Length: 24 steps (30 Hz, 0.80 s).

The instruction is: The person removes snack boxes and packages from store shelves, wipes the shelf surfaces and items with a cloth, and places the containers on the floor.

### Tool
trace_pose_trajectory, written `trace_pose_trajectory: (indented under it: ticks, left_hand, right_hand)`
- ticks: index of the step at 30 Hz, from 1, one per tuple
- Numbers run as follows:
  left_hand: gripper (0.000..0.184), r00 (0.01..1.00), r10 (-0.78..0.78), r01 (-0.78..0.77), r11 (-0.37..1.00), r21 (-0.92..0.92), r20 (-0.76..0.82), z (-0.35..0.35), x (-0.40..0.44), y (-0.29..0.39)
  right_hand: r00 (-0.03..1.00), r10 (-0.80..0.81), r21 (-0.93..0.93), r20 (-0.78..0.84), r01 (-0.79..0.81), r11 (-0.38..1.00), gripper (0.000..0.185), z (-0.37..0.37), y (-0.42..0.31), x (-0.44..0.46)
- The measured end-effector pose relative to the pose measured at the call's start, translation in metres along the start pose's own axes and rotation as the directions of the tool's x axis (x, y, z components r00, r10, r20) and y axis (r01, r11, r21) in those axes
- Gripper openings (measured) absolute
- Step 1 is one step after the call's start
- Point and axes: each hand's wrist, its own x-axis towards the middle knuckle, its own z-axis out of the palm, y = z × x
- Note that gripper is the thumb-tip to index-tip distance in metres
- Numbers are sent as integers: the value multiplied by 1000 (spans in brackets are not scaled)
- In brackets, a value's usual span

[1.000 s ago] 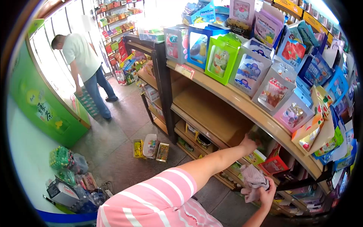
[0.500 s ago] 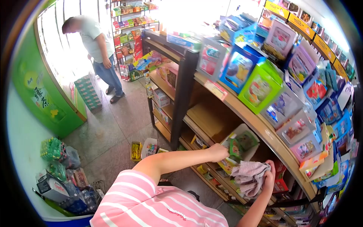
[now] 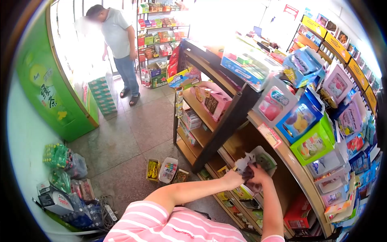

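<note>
My right hand (image 3: 260,176) is closed on a greyish-pink cloth (image 3: 243,163), bunched at the mouth of an open display box (image 3: 271,154). The box has pale walls and a green edge, and sits tilted at the shelf opening. Beside the cloth, my left hand (image 3: 233,180) is closed at the near left of the box. What its fingers grip is hidden. A yellow-green packet (image 3: 243,192) shows just below my hands.
Candy boxes, including a lime-green box (image 3: 312,146), line the upper shelf (image 3: 296,173). A dark post (image 3: 221,131) rises left of my hands. Small open boxes (image 3: 168,170) stand on the floor, bottles (image 3: 56,156) by the wall. A person (image 3: 119,38) stands near the door.
My right hand has moved left with the cloth, from beside the box to its mouth, close to my left hand. The view has shifted, and the green packets in the box are now covered.
</note>
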Motion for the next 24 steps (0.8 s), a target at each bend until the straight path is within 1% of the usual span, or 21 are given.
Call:
trace_pose_trajectory:
  ticks: [2,3,4,5,6,8,9,10,12,13,14,15,16,17,18,19,20,21,22,24]
  left_hand:
    - [11,989,-85,87,996,-11,117,13,4,-2]
    - [10,995,-72,74,997,-24,70,13,3,-2]
    - [9,996,-69,70,997,-29,53,13,2,-2]
    - [9,992,-82,83,997,-5,93,7,2,-2]
    - [8,986,-96,95,995,13,135,4,2,-1]
    - [8,978,-135,138,990,-7,160,7,2,2]
    - [10,968,-172,179,984,-25,182,10,4,4]
    - [10,964,-196,204,979,-27,182,13,5,8]
    - [10,979,-194,197,980,-43,56,18,9,8]
    - [8,976,-204,203,979,11,76,14,10,10]
    - [7,962,-211,217,976,-15,172,9,12,11]
    - [7,958,-225,224,974,31,179,12,13,11]
    - [7,956,-225,215,974,72,191,16,13,14]
    - [7,949,-251,242,968,68,192,13,14,17]
    - [7,945,-254,237,966,104,203,6,15,19]
    - [8,942,-254,229,964,133,221,0,15,20]
    - [7,946,-260,246,965,95,194,-2,14,19]
    - [7,944,-275,276,961,24,183,-1,15,19]
    - [7,954,-250,247,968,40,165,-3,15,20]
    - [6,944,-263,264,964,24,199,-9,18,22]
  right_hand:
    - [986,45,147,159,-68,987,97,6,10,13]
    - [987,35,142,157,-57,988,97,9,13,18]
    - [978,52,117,202,-77,990,96,12,17,23]
    - [966,71,94,248,-97,991,96,16,20,27]
    - [966,64,93,251,-90,992,96,23,20,28]
    - [995,89,-162,39,-82,983,90,38,19,26]
    - [1000,14,-162,-25,-18,987,82,39,21,23]
    - [1000,-6,-168,-12,4,986,82,44,32,23]
    - [998,22,67,-65,-17,998,73,57,56,38]
    - [999,-43,48,-34,44,998,73,69,68,47]
    - [994,33,41,-108,-28,999,72,82,83,58]
    - [975,119,46,-188,-112,993,71,85,83,65]
    - [981,87,33,-171,-83,996,71,91,84,71]
    - [974,103,68,-203,-91,994,70,94,86,74]
    - [964,125,103,-234,-103,989,70,87,79,67]
    - [970,138,118,-202,-116,986,70,77,74,65]
    - [975,136,116,-176,-117,986,70,59,61,52]
    - [985,65,157,-162,-39,987,72,40,50,36]
    - [988,-2,201,-156,34,979,75,32,46,26]
    - [974,-31,443,-224,130,887,73,34,70,28]
